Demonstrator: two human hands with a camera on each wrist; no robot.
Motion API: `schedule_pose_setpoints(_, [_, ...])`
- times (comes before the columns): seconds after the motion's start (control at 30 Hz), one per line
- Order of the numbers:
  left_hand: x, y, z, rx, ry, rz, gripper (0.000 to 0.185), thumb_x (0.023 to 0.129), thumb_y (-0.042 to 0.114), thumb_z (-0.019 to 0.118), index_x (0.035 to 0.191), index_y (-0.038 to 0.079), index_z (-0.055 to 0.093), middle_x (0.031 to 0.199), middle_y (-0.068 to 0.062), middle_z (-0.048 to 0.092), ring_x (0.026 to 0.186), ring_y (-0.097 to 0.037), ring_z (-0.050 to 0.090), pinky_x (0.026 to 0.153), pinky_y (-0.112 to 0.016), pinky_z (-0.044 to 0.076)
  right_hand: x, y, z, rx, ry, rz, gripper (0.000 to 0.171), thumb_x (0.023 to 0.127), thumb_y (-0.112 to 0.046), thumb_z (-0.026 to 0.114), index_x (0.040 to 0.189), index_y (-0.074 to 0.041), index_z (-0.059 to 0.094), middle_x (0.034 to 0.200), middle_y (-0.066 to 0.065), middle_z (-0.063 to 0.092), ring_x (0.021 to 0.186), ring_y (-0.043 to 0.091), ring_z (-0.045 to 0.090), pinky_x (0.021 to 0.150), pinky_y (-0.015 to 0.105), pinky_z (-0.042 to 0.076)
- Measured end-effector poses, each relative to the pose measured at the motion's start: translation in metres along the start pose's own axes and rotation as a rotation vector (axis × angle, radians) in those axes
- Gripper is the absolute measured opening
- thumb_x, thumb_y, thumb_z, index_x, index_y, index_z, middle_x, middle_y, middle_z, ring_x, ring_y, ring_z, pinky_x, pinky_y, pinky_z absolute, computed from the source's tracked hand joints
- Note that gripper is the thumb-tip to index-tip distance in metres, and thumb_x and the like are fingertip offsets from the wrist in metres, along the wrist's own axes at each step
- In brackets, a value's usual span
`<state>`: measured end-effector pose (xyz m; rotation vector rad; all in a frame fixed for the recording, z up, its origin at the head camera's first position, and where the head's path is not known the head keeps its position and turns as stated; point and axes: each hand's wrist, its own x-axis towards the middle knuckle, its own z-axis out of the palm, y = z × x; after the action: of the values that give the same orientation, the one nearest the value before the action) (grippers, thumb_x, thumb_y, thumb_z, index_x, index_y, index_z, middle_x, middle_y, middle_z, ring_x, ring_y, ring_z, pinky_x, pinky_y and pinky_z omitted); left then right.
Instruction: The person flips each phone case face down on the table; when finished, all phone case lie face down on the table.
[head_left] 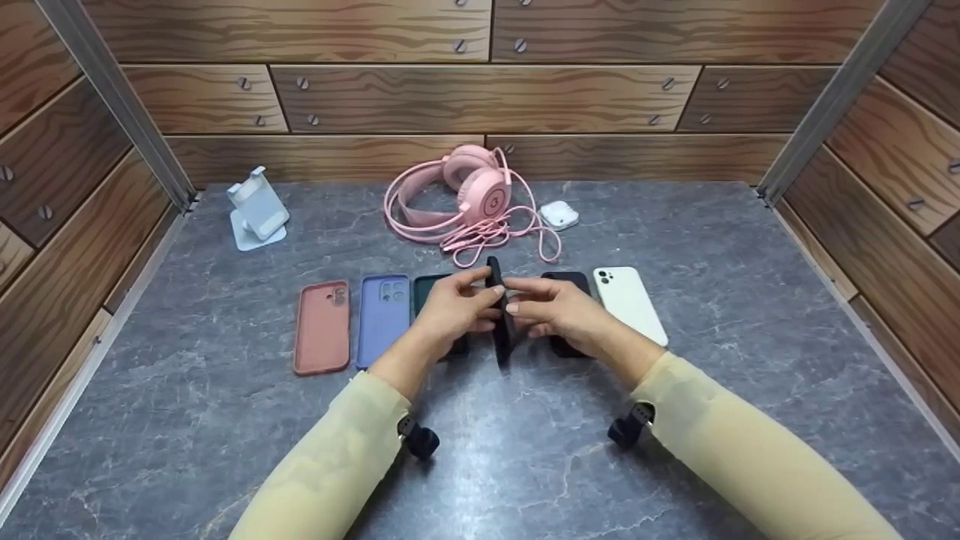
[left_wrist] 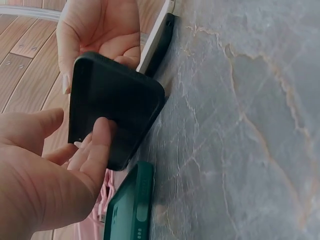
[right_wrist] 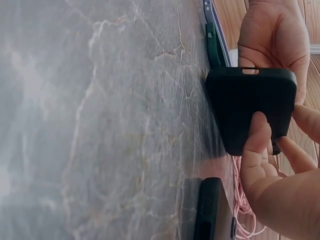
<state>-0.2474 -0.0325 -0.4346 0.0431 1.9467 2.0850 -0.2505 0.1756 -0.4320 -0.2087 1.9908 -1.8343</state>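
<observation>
- Head view: I see both hands lifted over the table point(head_left: 675, 465), holding a black case point(head_left: 501, 315) edge-on btwn them. Left hand point(head_left: 450, 307) and right hand point(head_left: 559, 311) each pinch it w/ thumb and fingers curled round the edges. Row on the table: red case point(head_left: 322, 326), blue case point(head_left: 382, 319), green case point(head_left: 424, 289) partly hidden by left hand, black phone point(head_left: 566, 281) mostly behind right hand, white phone point(head_left: 630, 304). Behind: pink headset point(head_left: 469, 195) w/ cable, white charger point(head_left: 559, 215), stand point(head_left: 256, 208) far left.
- Left wrist view: left fingers point(left_wrist: 97, 150) on case's flat face; right palm behind it; green case just below.
- Right wrist view: right fingers point(right_wrist: 257, 140) grip case's lower edge; black phone beneath, lying flat.
</observation>
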Motion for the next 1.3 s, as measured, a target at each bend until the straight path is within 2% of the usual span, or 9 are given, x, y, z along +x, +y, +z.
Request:
schedule_pose_setpoints(0.2, [0.0,0.0,0.001,-0.051,0.015,-0.025,0.055,0.103,0.01,0.07,0.156,0.008,0.054,0.126,-0.025,0.069,0.097,-0.027,0.076,0.082,-0.039,0.063,0.002,0.002,0.0,-0.048,-0.024,-0.025,0.059,0.098,-0.005,0.073,0.154,-0.006,0.056,0.133,0.018,0.069,0.104,0.027,0.072,0.081,0.035,0.059])
schedule_pose_setpoints(0.47, [0.003,0.001,0.001,-0.092,0.049,-0.058,0.055,0.102,0.005,0.071,0.154,0.006,0.055,0.123,-0.023,0.069,0.094,-0.025,0.076,0.076,-0.036,0.063,0.005,0.005,0.001,-0.093,-0.027,-0.054,0.06,0.095,-0.007,0.076,0.153,-0.007,0.058,0.137,0.022,0.065,0.104,0.024,0.072,0.085,0.04,0.06])
schedule_pose_setpoints(0.6, [0.002,0.002,0.0,-0.099,0.054,-0.052,0.053,0.101,0.004,0.07,0.152,0.005,0.056,0.121,-0.023,0.071,0.095,-0.027,0.076,0.072,-0.034,0.063,0.007,0.005,0.003,-0.155,-0.01,-0.072,0.061,0.093,-0.007,0.079,0.151,-0.009,0.061,0.136,0.02,0.065,0.104,0.023,0.069,0.08,0.037,0.06])
schedule_pose_setpoints(0.73, [0.001,0.002,-0.001,-0.109,0.046,-0.034,0.052,0.101,0.002,0.069,0.152,0.003,0.056,0.122,-0.025,0.072,0.096,-0.027,0.077,0.07,-0.033,0.063,0.008,0.005,0.006,-0.235,0.02,-0.1,0.061,0.092,-0.008,0.081,0.149,-0.009,0.063,0.133,0.019,0.068,0.097,0.019,0.067,0.072,0.031,0.056])
schedule_pose_setpoints(0.97, [0.0,0.002,-0.006,-0.128,0.045,-0.021,0.052,0.1,-0.003,0.068,0.151,0.001,0.056,0.124,-0.027,0.071,0.096,-0.027,0.075,0.07,-0.034,0.063,0.009,0.006,0.012,-0.284,0.037,-0.154,0.06,0.092,-0.008,0.081,0.148,-0.004,0.061,0.129,0.024,0.069,0.089,0.016,0.069,0.067,0.028,0.054])
schedule_pose_setpoints(1.07, [-0.001,0.0,-0.009,-0.128,0.044,-0.018,0.052,0.1,-0.004,0.066,0.151,0.0,0.056,0.128,-0.028,0.07,0.095,-0.027,0.075,0.068,-0.033,0.062,0.01,0.006,0.013,-0.306,0.049,-0.142,0.065,0.092,-0.009,0.082,0.151,-0.003,0.058,0.129,0.025,0.069,0.094,0.019,0.069,0.069,0.027,0.054])
schedule_pose_setpoints(1.17, [-0.001,-0.001,-0.011,-0.131,0.042,-0.021,0.053,0.1,-0.006,0.065,0.152,0.0,0.054,0.129,-0.029,0.069,0.095,-0.028,0.075,0.067,-0.033,0.062,0.009,0.006,0.014,-0.322,0.067,-0.104,0.072,0.092,-0.011,0.083,0.156,-0.003,0.052,0.13,0.025,0.068,0.106,0.024,0.07,0.076,0.027,0.055])
schedule_pose_setpoints(1.3, [-0.002,-0.003,-0.013,-0.132,0.045,-0.025,0.056,0.1,-0.006,0.064,0.154,0.001,0.052,0.129,-0.028,0.069,0.096,-0.03,0.075,0.068,-0.033,0.062,0.009,0.005,0.015,-0.334,0.088,-0.062,0.079,0.091,-0.013,0.085,0.159,-0.005,0.047,0.131,0.024,0.067,0.113,0.028,0.069,0.081,0.033,0.059])
